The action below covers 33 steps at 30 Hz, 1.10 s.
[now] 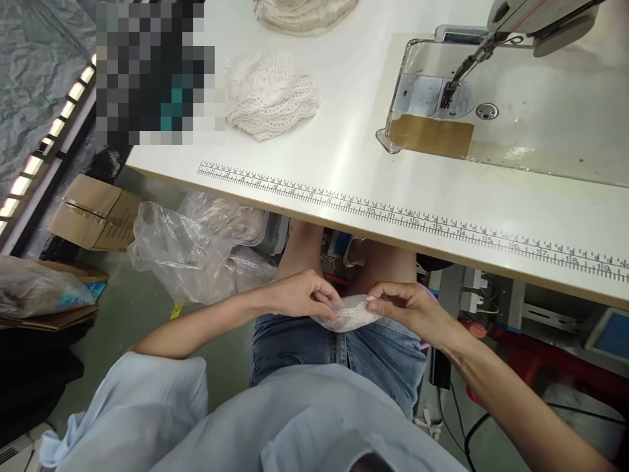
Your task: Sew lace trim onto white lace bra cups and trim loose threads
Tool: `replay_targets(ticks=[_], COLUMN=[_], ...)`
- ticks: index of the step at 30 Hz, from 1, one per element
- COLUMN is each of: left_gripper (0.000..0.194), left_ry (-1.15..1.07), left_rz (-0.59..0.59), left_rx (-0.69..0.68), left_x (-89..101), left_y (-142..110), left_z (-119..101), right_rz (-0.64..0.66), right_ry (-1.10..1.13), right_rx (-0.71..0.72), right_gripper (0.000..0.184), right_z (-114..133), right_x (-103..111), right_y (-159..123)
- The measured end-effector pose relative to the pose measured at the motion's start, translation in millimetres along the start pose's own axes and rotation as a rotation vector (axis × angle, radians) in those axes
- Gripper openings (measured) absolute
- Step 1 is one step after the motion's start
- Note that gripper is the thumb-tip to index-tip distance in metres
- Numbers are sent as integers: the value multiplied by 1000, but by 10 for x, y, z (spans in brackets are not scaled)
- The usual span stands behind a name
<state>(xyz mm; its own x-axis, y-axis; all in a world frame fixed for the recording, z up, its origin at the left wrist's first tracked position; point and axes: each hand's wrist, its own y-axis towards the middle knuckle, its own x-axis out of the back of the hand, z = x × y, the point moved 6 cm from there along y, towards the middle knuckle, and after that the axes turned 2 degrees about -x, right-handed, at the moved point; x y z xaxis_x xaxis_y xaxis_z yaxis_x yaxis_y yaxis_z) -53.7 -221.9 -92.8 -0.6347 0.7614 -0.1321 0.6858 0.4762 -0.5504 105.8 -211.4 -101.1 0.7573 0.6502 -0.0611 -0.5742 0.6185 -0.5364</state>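
Observation:
Over my lap I hold a small piece of sheer white fabric [350, 317], with what looks like a lacy or gathered edge. My left hand [305, 295] has its fingers closed on the left end, the fingertips partly inside the folds. Thumb and fingers of my right hand [403, 304] pinch the upper right edge. Beyond my hands, on the white table, lies a stack of white eyelet lace pieces [275, 98]. Another bundle of pale fabric [307, 14] sits at the table's far edge of view.
A sewing machine [449, 92] is set into the table [344, 157] at the right. A printed ruler [373, 208] runs along the front edge, close ahead of my hands. Plastic bags [187, 249] and a cardboard box [95, 213] stand on the floor at the left.

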Motion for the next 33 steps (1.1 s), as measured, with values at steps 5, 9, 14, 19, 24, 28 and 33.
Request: replay_targets(ticks=[5, 9, 14, 19, 24, 28, 33], left_gripper=[24, 23, 28, 44, 73, 69, 37], left_ry=[17, 85, 85, -126, -120, -47, 216], left_rz=[-26, -77, -101, -157, 84, -1, -257], left_rx=[-8, -53, -145, -403, -518, -509, -613], left_x=[15, 35, 46, 116, -70, -64, 60], left_y=[12, -53, -176, 6, 239, 281, 242], left_z=[-8, -83, -309, -680, -1068, -1317, -1726], right_rz=[51, -22, -165, -146, -201, -362, -610], right_ry=[-161, -339, -424, -465, -515, -454, -311], right_rx=[63, 167, 390, 826, 1013, 1088, 1052], right_gripper=[31, 23, 12, 18, 26, 29, 21], right_z=[-2, 28, 274, 832, 1222, 1304, 1339], right_x=[-41, -50, -9, -7, 110, 358, 735], right_y=[-14, -33, -151, -378, -585, -728, -788])
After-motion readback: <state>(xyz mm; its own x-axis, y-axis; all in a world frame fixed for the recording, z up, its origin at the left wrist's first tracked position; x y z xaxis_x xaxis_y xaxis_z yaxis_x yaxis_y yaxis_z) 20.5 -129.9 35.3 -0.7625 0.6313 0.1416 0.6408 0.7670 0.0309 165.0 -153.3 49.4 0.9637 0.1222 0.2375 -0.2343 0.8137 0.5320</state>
